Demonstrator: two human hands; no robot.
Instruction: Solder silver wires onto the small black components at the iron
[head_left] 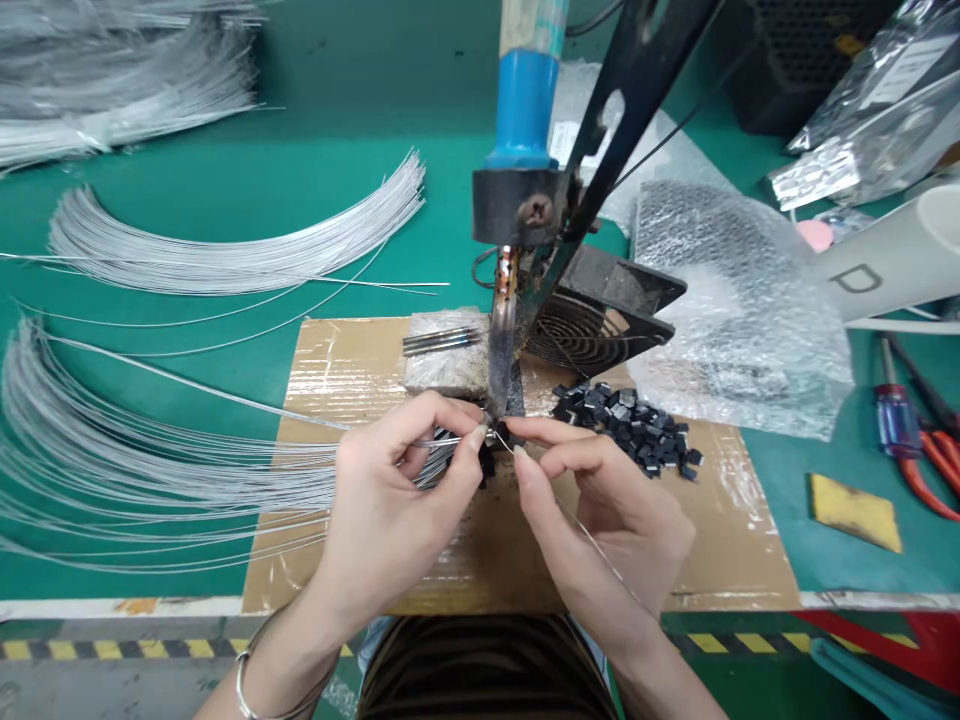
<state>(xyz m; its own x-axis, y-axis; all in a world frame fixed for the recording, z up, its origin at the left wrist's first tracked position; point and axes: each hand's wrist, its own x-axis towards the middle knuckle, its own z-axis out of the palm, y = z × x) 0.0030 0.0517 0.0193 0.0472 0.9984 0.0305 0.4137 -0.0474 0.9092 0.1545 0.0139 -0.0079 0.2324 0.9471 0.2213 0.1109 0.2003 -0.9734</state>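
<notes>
Under the tip of a stand-mounted soldering iron, both my hands meet with pinched fingers. My left hand grips a thin grey wire between thumb and forefinger, its end close to the iron tip. A fine strand of solder wire runs through my right hand, its front end reaching toward the same spot. Whatever sits right at the tip is mostly hidden by my fingertips. Many grey wires fan out left from beneath my left hand. Small black connector pieces lie heaped beyond my right hand.
Cardboard covers the work spot on the green table. A small fan stands behind the iron, beside a pale block holding metal rods. Another wire bundle lies back left. Bubble wrap, a yellow sponge and a screwdriver lie right.
</notes>
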